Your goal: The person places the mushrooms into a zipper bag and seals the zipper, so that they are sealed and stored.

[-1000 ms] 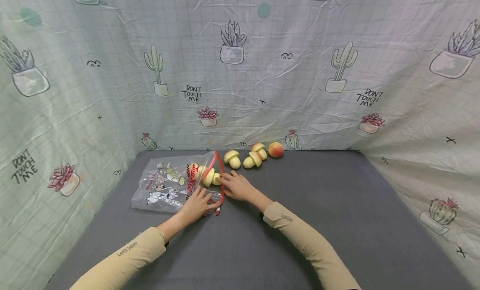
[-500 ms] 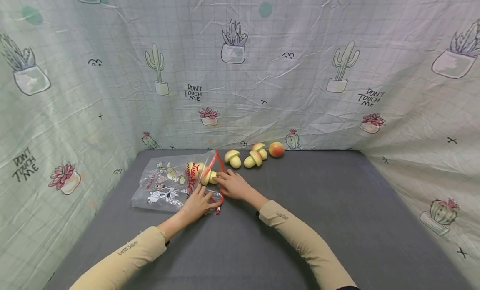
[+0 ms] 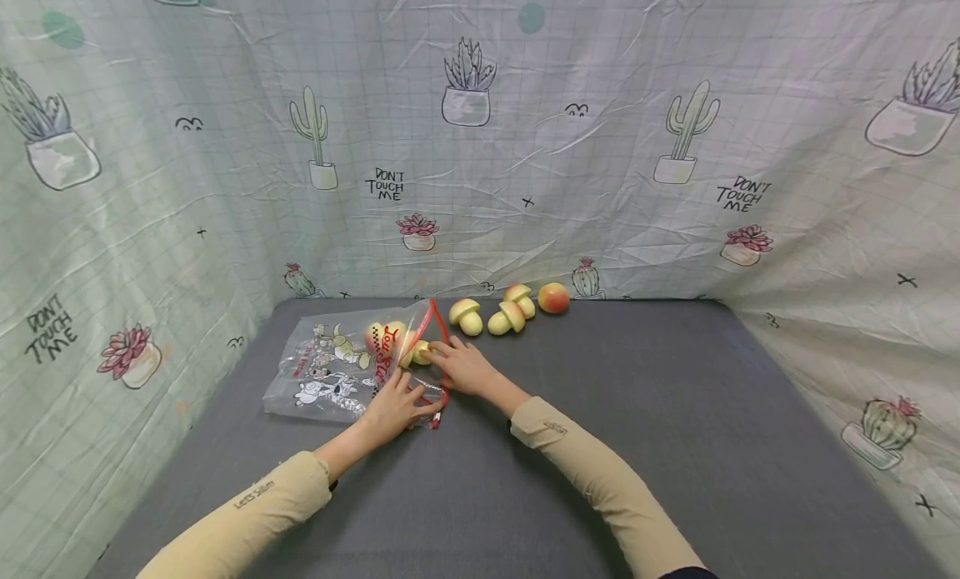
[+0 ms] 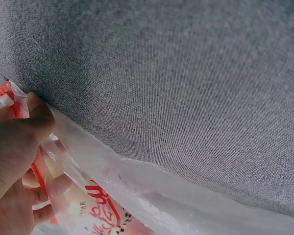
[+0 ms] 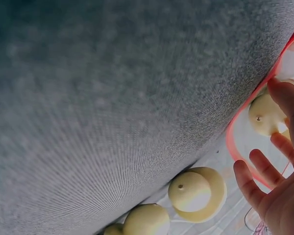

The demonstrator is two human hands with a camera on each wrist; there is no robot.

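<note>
One mushroom [image 3: 422,352] at the bag's mouth [image 3: 440,321]

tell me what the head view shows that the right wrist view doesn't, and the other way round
Only the head view: the round red-and-yellow fruit, the tan sleeves, and the red lettering and animal drawings on the bag.

Only the right wrist view: the inner side of the right hand, and small dark stubs on yellow mushroom-shaped pieces.

Both: the right hand at the bag's red-edged mouth, one mushroom-shaped piece there and others outside, the gray table and the patterned backdrop.
</note>
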